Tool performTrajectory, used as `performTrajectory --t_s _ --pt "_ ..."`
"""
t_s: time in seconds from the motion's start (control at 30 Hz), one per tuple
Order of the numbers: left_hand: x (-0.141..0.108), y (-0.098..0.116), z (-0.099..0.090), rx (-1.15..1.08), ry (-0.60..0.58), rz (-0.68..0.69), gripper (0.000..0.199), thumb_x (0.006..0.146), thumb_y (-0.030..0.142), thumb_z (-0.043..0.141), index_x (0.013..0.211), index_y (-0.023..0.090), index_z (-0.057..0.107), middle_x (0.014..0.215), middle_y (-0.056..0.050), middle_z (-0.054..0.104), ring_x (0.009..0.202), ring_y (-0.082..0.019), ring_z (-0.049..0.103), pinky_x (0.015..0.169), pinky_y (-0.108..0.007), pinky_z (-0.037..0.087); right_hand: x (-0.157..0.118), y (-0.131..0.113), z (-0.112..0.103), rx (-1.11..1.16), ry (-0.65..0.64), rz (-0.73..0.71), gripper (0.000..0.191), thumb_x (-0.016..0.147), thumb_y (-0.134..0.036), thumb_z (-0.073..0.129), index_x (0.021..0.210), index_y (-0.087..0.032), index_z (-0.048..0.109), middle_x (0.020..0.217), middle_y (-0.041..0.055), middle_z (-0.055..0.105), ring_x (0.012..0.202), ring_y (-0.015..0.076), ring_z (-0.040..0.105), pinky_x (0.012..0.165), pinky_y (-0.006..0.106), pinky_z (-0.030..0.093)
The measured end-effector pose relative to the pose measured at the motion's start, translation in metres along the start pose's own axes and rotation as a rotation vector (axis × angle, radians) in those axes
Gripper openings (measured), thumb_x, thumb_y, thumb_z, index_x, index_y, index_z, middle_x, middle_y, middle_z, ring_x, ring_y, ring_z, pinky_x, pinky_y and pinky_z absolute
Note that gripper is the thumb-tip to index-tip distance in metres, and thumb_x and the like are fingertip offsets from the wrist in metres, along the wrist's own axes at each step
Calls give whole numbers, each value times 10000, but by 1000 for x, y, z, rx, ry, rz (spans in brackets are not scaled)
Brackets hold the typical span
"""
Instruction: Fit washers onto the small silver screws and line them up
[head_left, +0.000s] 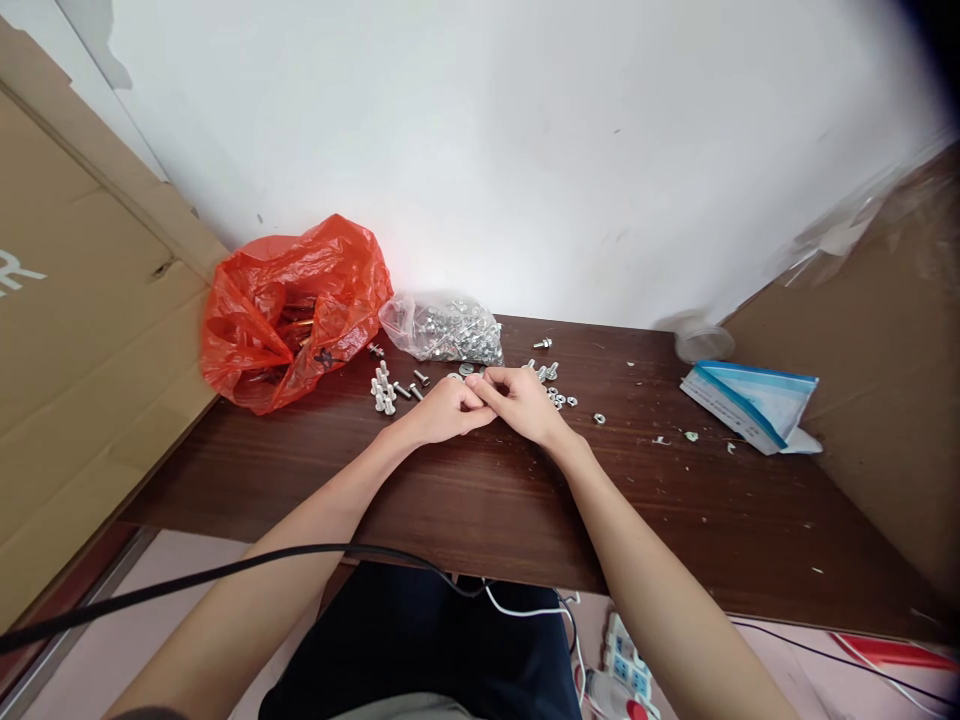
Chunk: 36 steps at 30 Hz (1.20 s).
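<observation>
My left hand (447,411) and my right hand (526,403) meet over the middle of the table, thumbs and forefingers pinched together. Whatever they hold between the fingertips is hidden or too small to make out. Left of the hands, several bolts (382,392) stand in a tight cluster, with loose bolts (403,390) lying beside them. A flat washer (466,369) lies just behind the fingers. Close to my right hand are more bolts (552,371), several nuts (559,398) and a lone nut (599,419) farther right.
Against the wall sit an open red plastic bag (337,260) and a clear bag of metal hardware (457,335). A blue-edged packet (750,400) and a clear round container (703,343) are at right. Cardboard (90,300) flanks the table (480,500); a black cable (225,570) crosses in front.
</observation>
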<state>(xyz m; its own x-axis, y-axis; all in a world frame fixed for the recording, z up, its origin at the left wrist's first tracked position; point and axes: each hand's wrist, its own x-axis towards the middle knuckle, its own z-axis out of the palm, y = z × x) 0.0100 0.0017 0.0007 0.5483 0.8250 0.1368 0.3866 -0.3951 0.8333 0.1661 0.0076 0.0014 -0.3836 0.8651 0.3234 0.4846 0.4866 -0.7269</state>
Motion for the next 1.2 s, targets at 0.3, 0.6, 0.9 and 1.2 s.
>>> performTrajectory --t_s 0.3,0.6,0.9,1.2 --pt "0 -1 -1 -3 0 -34 415 739 285 521 382 157 353 368 58 291 394 -42 251 436 -227 154 0 1 -4 -70 -3 -48 379 912 -422 471 615 -189 446 559 -33 467 526 99 366 533 253 274" --pt "1 -1 -2 -2 16 -58 424 749 289 531 377 150 383 350 62 304 381 -39 267 428 -218 170 0 0 -4 -8 -3 -39 275 887 -381 513 701 -181 544 625 -9 558 560 118 444 559 260 327" --pt "1 2 -3 -17 0 -76 400 741 261 514 381 152 376 345 63 326 366 -38 289 419 -207 188 -1 -2 -9 182 -57 -39 131 850 -268 535 859 -177 629 669 -9 570 608 124 488 588 259 377" --pt "0 -1 -1 -10 11 -46 449 789 328 527 395 147 410 352 54 367 363 -40 320 426 -204 221 1 1 -6 276 -20 -11 154 845 -328 585 856 -182 633 762 19 634 698 145 562 648 288 432"
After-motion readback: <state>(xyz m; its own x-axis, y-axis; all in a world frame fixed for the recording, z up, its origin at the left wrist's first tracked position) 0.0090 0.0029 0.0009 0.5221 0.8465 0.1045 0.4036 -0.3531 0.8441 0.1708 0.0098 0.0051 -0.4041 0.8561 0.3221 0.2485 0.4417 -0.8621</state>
